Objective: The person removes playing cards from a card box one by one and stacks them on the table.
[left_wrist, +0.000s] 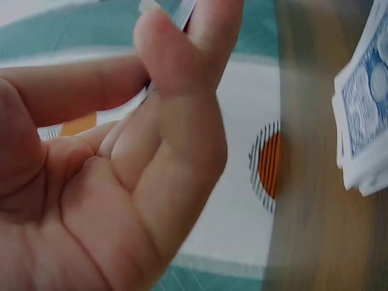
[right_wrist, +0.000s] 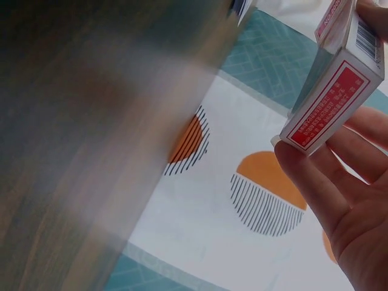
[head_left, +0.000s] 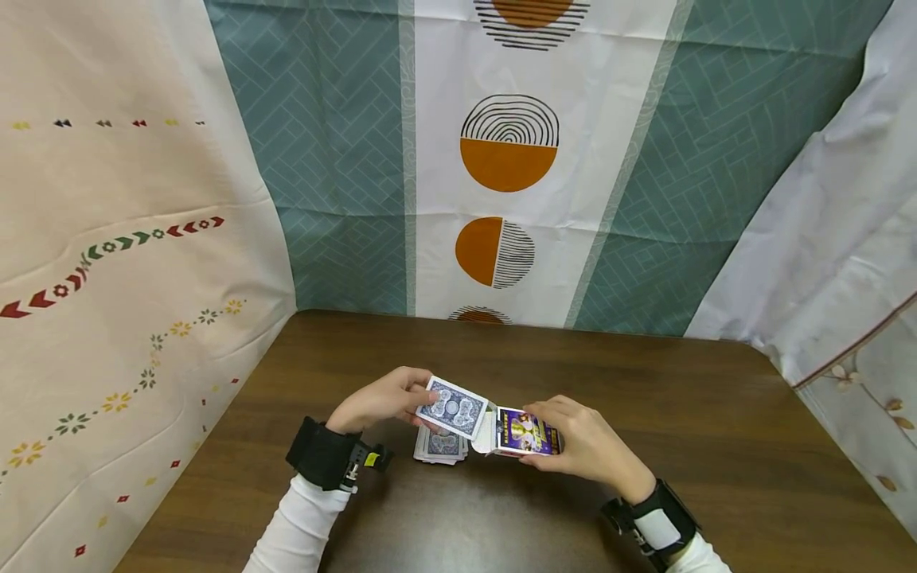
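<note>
My left hand [head_left: 390, 398] pinches a blue-backed playing card [head_left: 453, 408] between thumb and fingers, its patterned back turned up. Below it on the table lies a loose stack of playing cards [head_left: 440, 450], partly hidden by the held one. In the left wrist view only a thin edge of the held card [left_wrist: 185, 13] shows among the fingers. My right hand [head_left: 583, 438] grips a purple and yellow card box [head_left: 528, 432] by its sides. The box's white flap [head_left: 484, 434] hangs out toward the left, with the held card's corner close to it. Red print marks the box side [right_wrist: 327, 109] in the right wrist view.
A brown wooden table [head_left: 458, 525] lies under both hands. Behind it hangs a teal and white curtain [head_left: 344, 159] with orange circles. Pale patterned cloth [head_left: 143, 358] borders the left side, and white cloth [head_left: 824, 263] the right.
</note>
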A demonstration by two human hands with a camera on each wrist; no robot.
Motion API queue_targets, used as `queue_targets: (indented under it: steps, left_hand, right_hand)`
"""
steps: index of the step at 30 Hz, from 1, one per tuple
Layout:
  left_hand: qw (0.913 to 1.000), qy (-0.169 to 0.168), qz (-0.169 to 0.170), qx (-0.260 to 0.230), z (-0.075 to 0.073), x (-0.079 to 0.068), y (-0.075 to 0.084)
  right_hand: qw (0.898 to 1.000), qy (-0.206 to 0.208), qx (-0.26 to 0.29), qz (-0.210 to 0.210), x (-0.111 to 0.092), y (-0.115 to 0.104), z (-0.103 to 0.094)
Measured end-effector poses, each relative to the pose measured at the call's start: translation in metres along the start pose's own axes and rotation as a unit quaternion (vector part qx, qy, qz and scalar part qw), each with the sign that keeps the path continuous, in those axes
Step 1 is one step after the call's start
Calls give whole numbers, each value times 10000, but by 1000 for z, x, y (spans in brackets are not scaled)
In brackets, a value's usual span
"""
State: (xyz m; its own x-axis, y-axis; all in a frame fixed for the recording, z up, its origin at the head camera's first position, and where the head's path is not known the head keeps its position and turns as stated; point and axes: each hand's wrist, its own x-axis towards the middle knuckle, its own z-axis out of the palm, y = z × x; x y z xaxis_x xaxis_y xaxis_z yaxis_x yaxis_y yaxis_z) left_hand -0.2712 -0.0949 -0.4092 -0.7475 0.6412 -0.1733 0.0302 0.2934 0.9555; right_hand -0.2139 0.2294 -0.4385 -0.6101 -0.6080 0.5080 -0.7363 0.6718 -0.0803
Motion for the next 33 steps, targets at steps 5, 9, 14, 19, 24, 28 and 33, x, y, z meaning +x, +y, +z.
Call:
queue_targets:
  steps: [5,9,14,19,24,28,33]
  left_hand:
    - [9996,205,37,170,-14,1,-15]
    - [9991,297,98,283,-18,9,-30]
    - [9938,943,-287,505,-10,19,-40]
    - [9777,1750,-785,855,2,26,-43]
    - [9571,2261,-1123,1422,10,28,-42]
    - [9516,2264,-1075,1780,13,29,-41]
    - [9352,2367,-1014,2433,18,28,-37]
  right_hand:
    - [10000,11,-31,-16,-1,0,4]
    - [10000,-40,-16,18,-2,1,5]
    - [9999,-88,50,30,-2,2,5]
    - [9999,-126,66,37,-1,3,5]
    - [9999,-147,60,41,-2,3,5]
    - [9998,-166,55,26,-2,3,5]
    - [9998,-180,30,40,-1,2,6]
